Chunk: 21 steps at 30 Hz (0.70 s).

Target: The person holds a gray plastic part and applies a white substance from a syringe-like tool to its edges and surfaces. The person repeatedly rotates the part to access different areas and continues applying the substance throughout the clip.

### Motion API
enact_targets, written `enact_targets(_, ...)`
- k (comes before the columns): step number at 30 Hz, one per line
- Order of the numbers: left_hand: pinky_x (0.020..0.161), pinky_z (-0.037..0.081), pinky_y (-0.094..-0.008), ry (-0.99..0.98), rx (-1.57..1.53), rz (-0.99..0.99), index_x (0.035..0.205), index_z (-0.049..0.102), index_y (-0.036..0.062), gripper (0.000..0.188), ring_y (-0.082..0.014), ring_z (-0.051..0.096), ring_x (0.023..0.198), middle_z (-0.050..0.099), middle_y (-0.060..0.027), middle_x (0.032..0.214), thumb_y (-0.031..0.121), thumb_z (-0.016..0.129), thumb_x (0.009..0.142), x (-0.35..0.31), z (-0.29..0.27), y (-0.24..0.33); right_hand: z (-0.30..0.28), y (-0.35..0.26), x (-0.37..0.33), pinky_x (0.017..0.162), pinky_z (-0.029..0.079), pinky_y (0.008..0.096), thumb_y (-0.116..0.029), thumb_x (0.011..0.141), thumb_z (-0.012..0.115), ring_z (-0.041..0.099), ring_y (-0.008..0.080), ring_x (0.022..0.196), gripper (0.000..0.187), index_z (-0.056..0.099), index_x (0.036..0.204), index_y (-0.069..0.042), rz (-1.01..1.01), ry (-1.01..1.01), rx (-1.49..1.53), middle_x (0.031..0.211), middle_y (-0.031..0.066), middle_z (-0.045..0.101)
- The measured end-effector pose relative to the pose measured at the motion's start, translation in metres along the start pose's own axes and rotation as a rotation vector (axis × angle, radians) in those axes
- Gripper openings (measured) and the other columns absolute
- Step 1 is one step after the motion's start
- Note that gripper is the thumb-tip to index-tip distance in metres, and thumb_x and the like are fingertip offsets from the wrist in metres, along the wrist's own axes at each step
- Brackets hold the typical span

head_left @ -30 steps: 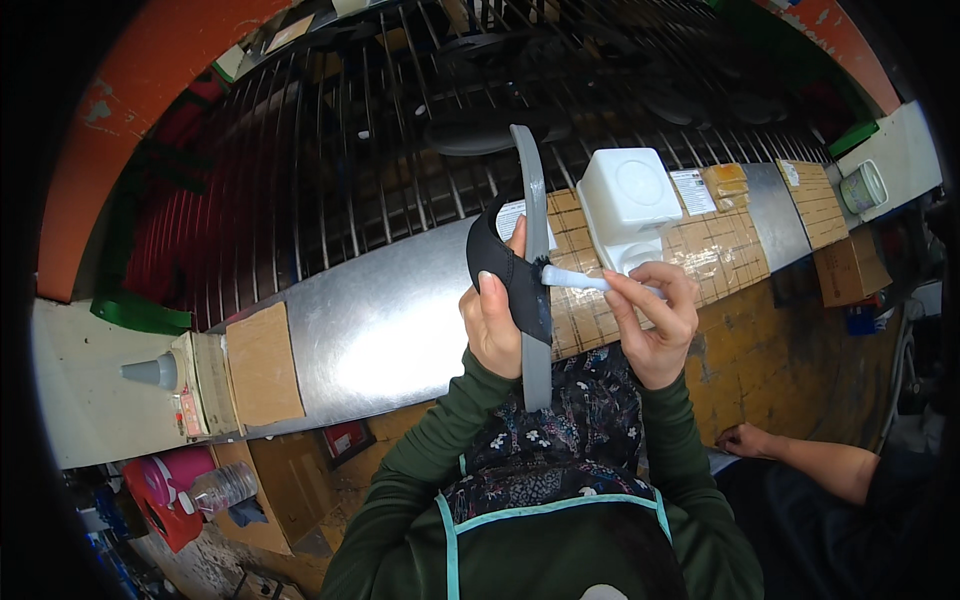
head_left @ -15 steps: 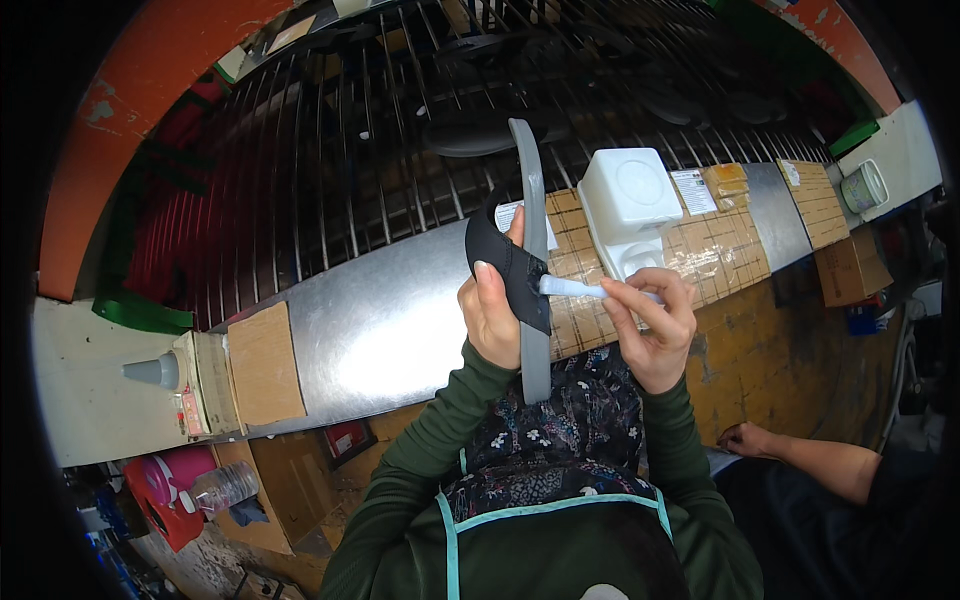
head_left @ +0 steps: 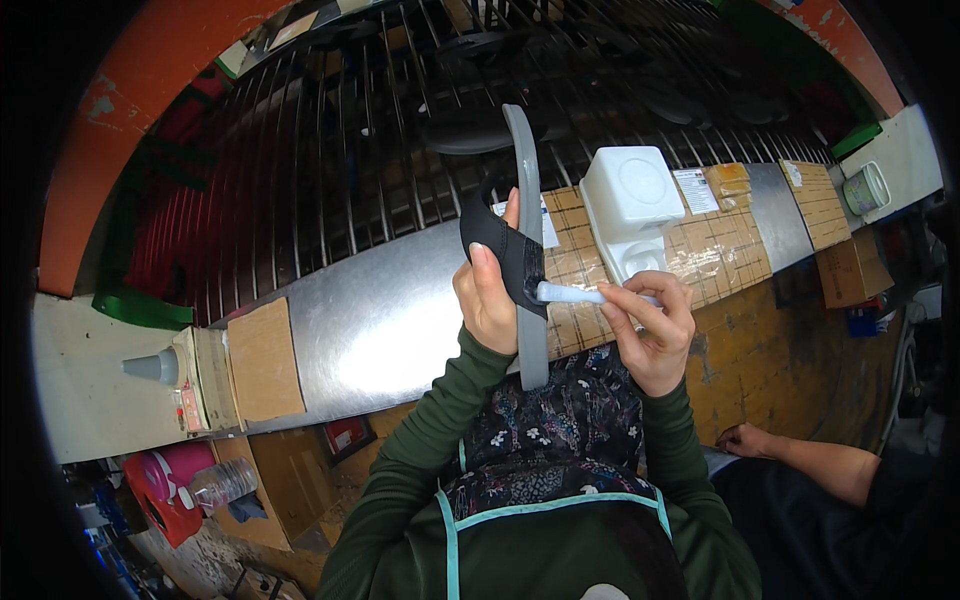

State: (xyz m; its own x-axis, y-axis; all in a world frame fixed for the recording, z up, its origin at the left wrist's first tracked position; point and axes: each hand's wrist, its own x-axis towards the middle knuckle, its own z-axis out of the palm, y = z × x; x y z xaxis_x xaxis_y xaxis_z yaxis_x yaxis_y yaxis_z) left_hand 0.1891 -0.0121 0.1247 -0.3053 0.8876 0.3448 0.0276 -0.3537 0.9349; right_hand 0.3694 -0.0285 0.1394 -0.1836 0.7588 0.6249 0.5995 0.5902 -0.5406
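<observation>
Both forearms [head_left: 425, 415] slant inward. By the desk's [head_left: 380, 320] near edge, the right hand [head_left: 655, 330] pinches a brush [head_left: 575, 294] — its tip touching the sandal's [head_left: 515, 262] strap. The left hand [head_left: 490, 305] grips the sandal — sole edge-on above that edge. Beyond stands a white container [head_left: 632, 195].

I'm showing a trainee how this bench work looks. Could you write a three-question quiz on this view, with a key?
1. True or false: the left hand grips a sandal with a grey sole.
2. What colour is the boxy container beyond the right hand? A) red B) white C) green
3. Fill the gap: the right hand holds a slim, pale ____ with its tip at the sandal.

Key: 1. True. 2. B. 3. brush.
</observation>
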Motion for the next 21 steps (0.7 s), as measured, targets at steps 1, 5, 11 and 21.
enact_targets(1, 0.066, 0.043, -0.0277, -0.007, -0.023, -0.009, 0.14, 0.046, -0.0028, 0.064, -0.0133, 0.054, 0.067, 0.06, -0.0065, 0.075, 0.037, 0.011, 0.104, 0.001, 0.0, 0.001, 0.0, 0.0, 0.0, 0.073, 0.031, 0.0303, -0.011, 0.073, 0.078, 0.053, 0.0134, 0.076, 0.026, 0.077, 0.098, -0.014, -0.002, -0.003, 0.004, 0.087, 0.0004, 0.062)
enact_targets(5, 0.07, 0.045, -0.0274, -0.016, -0.022, -0.005, 0.141, 0.044, -0.0029, 0.064, -0.0139, 0.056, 0.073, 0.064, -0.0094, 0.085, 0.038, 0.012, 0.104, 0.003, -0.001, 0.003, -0.002, -0.001, 0.0, 0.073, 0.031, 0.0304, -0.011, 0.072, 0.079, 0.053, 0.0135, 0.075, 0.026, 0.077, 0.098, -0.014, -0.008, -0.009, 0.002, 0.087, 0.0002, 0.062)
enact_targets(11, 0.077, 0.046, -0.0268, 0.02, -0.067, 0.02, 0.141, 0.044, -0.003, 0.065, -0.0146, 0.059, 0.082, 0.066, -0.0123, 0.098, 0.039, 0.012, 0.104, 0.005, 0.003, 0.0, -0.006, -0.002, 0.001, 0.072, 0.031, 0.0301, -0.01, 0.072, 0.079, 0.052, 0.014, 0.075, 0.026, 0.077, 0.098, -0.014, -0.038, -0.034, -0.001, 0.087, 0.0004, 0.062)
enact_targets(21, 0.077, 0.048, -0.0279, -0.028, -0.074, 0.018, 0.141, 0.044, -0.003, 0.065, -0.0163, 0.061, 0.081, 0.067, -0.012, 0.09, 0.039, 0.01, 0.104, 0.0, 0.001, 0.004, -0.002, 0.002, 0.017, 0.073, 0.032, 0.0291, -0.01, 0.073, 0.078, 0.051, 0.0137, 0.077, 0.023, 0.076, 0.096, -0.013, 0.088, 0.018, 0.098, 0.089, 0.0007, 0.062)
